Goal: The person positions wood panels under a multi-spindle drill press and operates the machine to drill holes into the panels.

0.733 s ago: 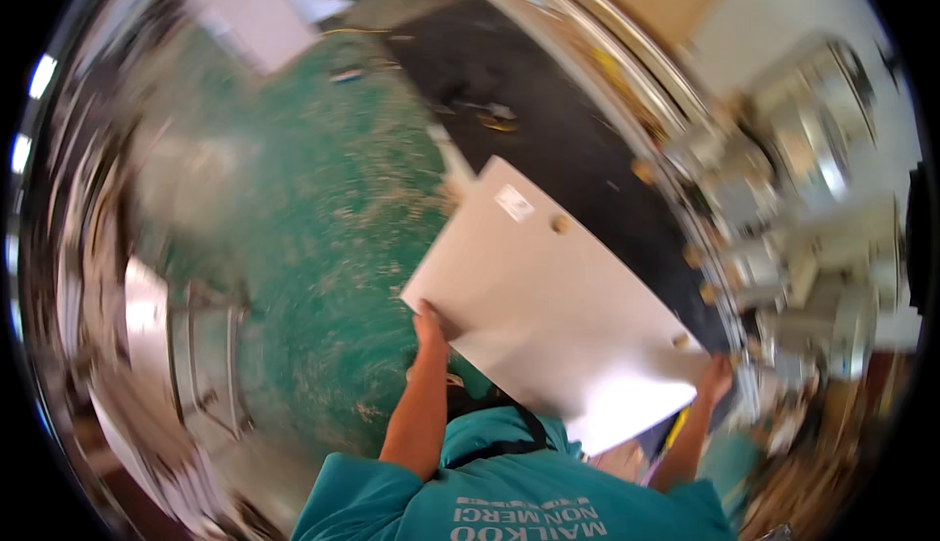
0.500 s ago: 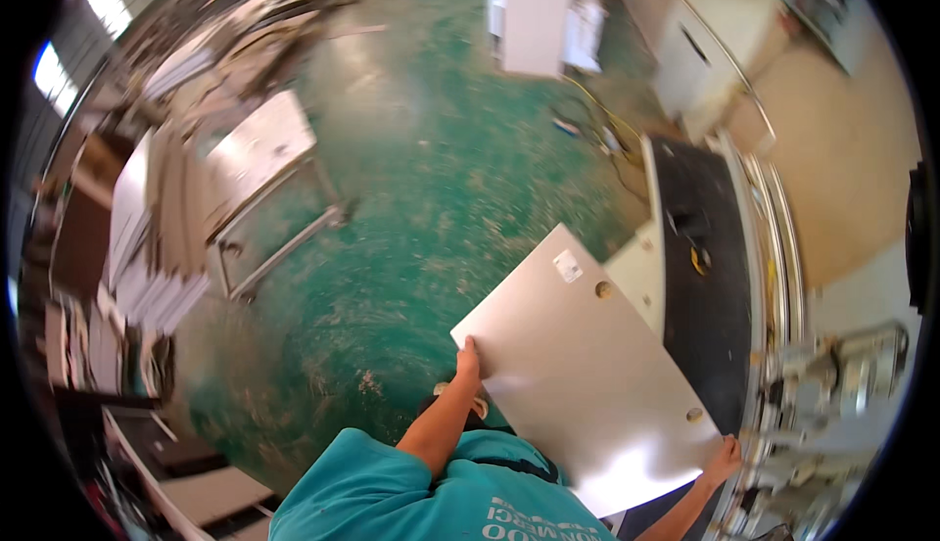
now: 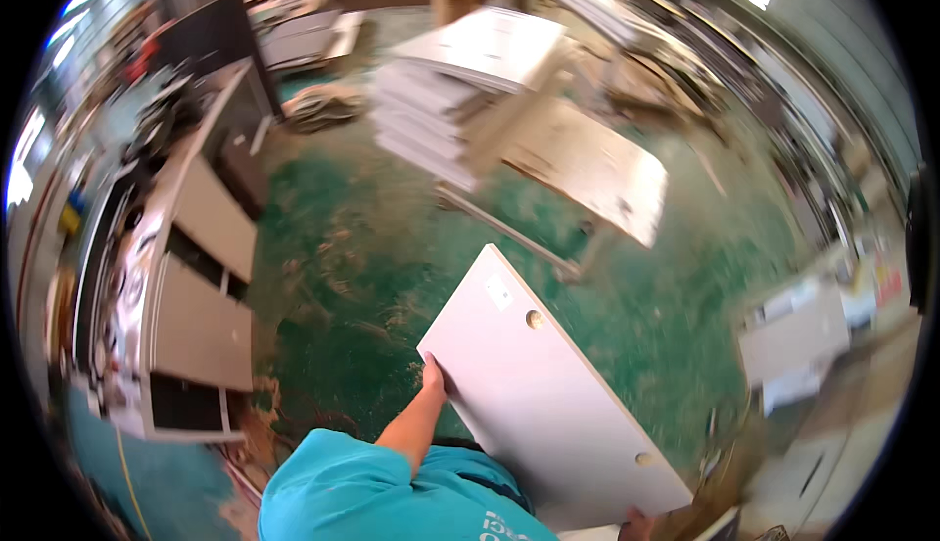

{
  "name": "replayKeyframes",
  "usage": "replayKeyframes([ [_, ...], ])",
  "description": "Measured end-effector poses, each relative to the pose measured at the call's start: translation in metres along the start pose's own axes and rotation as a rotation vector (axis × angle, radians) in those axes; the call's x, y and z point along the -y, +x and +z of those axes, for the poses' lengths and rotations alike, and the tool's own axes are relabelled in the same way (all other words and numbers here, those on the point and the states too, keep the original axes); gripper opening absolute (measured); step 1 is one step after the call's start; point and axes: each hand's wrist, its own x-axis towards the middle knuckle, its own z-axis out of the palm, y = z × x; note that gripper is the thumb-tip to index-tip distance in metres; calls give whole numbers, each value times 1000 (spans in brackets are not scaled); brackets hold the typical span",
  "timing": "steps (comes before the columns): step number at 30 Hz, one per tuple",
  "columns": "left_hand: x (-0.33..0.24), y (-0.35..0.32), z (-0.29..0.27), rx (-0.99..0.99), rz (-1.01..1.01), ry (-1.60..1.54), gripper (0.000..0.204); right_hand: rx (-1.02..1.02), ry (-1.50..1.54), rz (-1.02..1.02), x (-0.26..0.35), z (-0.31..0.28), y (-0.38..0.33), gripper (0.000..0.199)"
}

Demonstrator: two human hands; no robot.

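I carry a pale rectangular panel [image 3: 558, 404] across the front of my body, tilted with its far corner up. It has a white sticker [image 3: 498, 291] near that corner and two round drilled holes [image 3: 534, 320] along its right long edge. My left hand [image 3: 434, 376] is closed around its left edge, thumb on the upper face. At the lower right, my right hand [image 3: 636, 524] grips the panel's near edge; most of its fingers are hidden beneath the board or cut off by the picture's edge.
Ahead, a stack of similar panels [image 3: 421, 115] stands by a low metal-framed cart with a wooden board [image 3: 587, 164]. A long cluttered workbench with cabinets [image 3: 204, 321] runs along the left. Leaning boards [image 3: 798, 335] stand at the right, on green dusty floor [image 3: 333, 316].
I have turned to the left with the panel held in both hands. The dark-topped machine bed has left the view; the panel stack and cart now lie ahead, and the workbench shows at left.
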Motion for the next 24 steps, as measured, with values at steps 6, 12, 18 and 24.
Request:
replayKeyframes([
  [6, -91, 35, -31, -243, 152, -404, 79, 574, -385, -167, 73, 141, 249, 60],
  [12, -127, 77, -90, -285, 520, -752, 73, 1117, -291, -58, 191, 388, 412, 72],
  [18, -115, 99, -126, -533, 433, -1048, 76, 1385, -241, -27, 230, 628, 424, 62],
  [24, -205, 145, -182, -594, 485, -1338, 83, 1902, -51, -24, 216, 839, 382, 61],
])
